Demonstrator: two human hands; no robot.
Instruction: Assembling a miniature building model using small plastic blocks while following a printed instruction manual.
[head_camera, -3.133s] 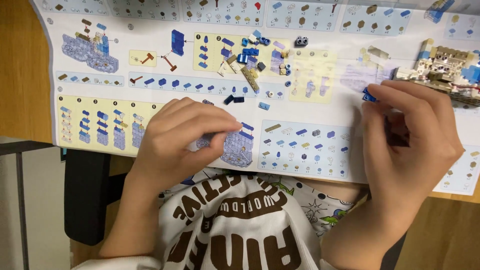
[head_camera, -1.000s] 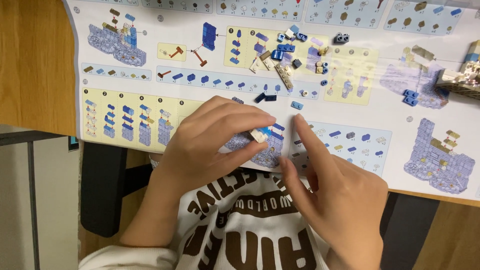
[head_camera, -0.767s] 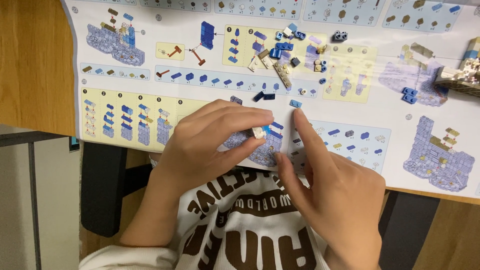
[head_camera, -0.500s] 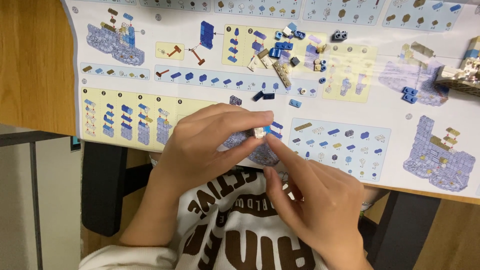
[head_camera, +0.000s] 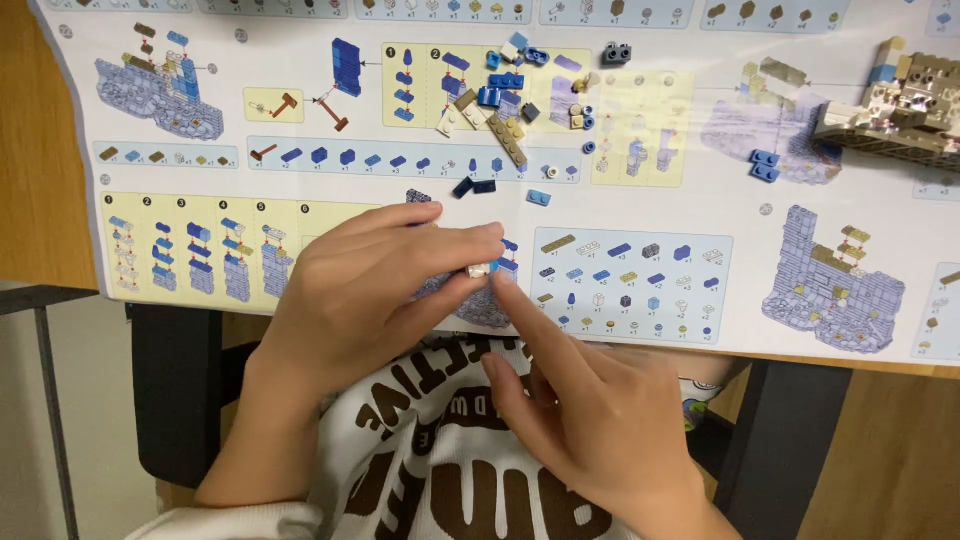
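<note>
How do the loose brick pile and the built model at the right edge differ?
The loose brick pile is mostly blue, scattered, separate pieces at top centre. The built model is mostly tan and cream, joined into one block, partly cut off by the frame. Both rest on the instruction sheet, away from both hands.

Wood table (head_camera: 40, 150) w/ instruction sheet (head_camera: 300, 110), loose bricks (head_camera: 500, 95), part-built model (head_camera: 900, 105)

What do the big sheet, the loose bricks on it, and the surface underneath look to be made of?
Instruction sheet: paper, likely matte, with colour printing.
Loose bricks: moulded plastic by the look, hard-edged in solid blues, tans and white.
Table: orange-brown wood or wood-look laminate; faint grain, so either is possible.
</note>
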